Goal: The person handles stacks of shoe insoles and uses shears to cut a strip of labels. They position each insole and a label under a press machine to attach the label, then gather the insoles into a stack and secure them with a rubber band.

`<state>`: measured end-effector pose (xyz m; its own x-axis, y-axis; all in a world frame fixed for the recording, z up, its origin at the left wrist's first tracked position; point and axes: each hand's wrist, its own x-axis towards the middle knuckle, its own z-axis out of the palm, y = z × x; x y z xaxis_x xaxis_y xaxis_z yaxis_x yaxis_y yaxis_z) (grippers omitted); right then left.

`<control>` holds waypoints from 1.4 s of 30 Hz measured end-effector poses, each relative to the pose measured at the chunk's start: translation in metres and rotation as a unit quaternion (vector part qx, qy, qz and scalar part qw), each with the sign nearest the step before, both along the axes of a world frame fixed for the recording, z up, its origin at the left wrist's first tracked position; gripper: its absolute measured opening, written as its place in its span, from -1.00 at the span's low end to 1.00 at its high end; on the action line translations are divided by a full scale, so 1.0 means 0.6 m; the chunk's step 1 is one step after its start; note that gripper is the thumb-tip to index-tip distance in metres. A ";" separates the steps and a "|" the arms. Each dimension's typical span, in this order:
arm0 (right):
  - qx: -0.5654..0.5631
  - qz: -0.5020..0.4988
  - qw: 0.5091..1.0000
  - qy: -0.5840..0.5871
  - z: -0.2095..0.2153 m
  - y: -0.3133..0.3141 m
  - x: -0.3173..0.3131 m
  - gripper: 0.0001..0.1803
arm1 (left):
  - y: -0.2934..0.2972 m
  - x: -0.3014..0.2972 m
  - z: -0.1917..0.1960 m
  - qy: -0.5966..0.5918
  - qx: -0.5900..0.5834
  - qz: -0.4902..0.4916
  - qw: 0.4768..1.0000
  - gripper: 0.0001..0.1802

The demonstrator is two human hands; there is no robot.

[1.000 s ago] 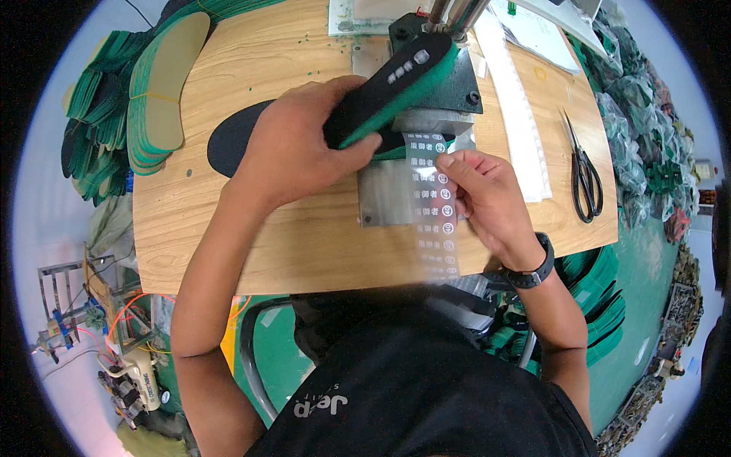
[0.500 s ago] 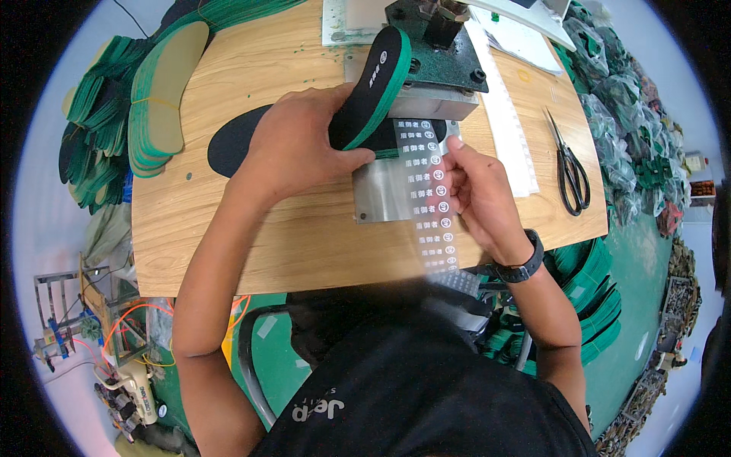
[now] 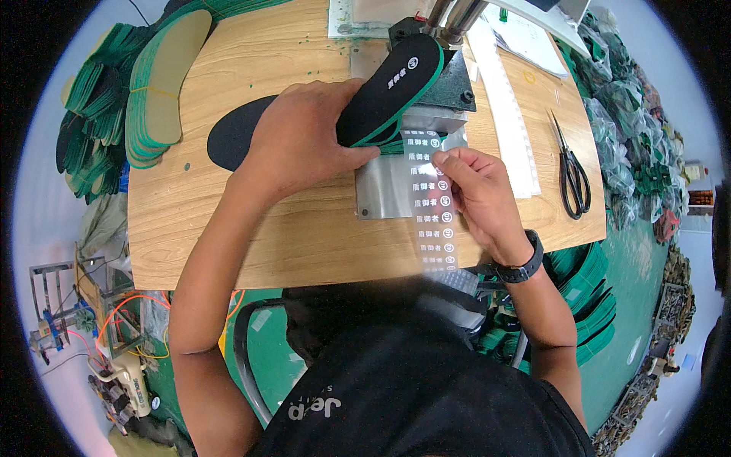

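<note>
My left hand (image 3: 301,141) is closed on a stack of black insoles (image 3: 236,133) with green undersides. The top insole (image 3: 396,80), with a white printed mark near its end, is lifted and slants toward the heat press (image 3: 449,84). Other green edges show beneath it over the steel plate (image 3: 381,190); my hand hides their middle. Between thumb and fingers my right hand (image 3: 483,190) pinches the edge of a clear transfer strip (image 3: 430,202). White printed marks repeat along the strip, which hangs over the plate toward the table's near edge.
Black-handled scissors (image 3: 572,179) lie at the table's right, beside a long white paper strip (image 3: 506,114). Tied insole stacks (image 3: 156,91) stand at the left edge. Papers (image 3: 529,46) lie at the back right. Bagged pieces (image 3: 609,107) are heaped beyond the table.
The lifted insole has swung rightward and lower, showing more of its printed face. My right hand has come inward onto the strip's edge. The strip's upper end has shifted slightly.
</note>
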<state>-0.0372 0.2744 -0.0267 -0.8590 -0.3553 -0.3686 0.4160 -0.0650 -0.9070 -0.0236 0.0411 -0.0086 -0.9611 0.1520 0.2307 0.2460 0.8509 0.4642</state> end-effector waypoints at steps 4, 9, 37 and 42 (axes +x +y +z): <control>0.002 0.006 1.000 0.014 0.002 0.001 -0.001 -0.81 | 0.003 0.002 0.006 0.012 -0.003 -0.006 1.000 -0.22; -0.004 0.020 0.999 0.040 -0.005 0.008 -0.003 -0.81 | 0.004 0.005 0.018 -0.014 0.006 0.009 1.000 -0.27; 0.071 0.047 0.996 0.035 0.011 -0.010 -0.021 -0.70 | -0.035 0.014 0.008 0.009 0.383 0.099 0.919 -0.88; 0.075 0.035 0.996 0.024 0.012 -0.011 -0.023 -0.71 | -0.020 0.019 0.020 -0.061 0.323 0.105 0.939 -0.74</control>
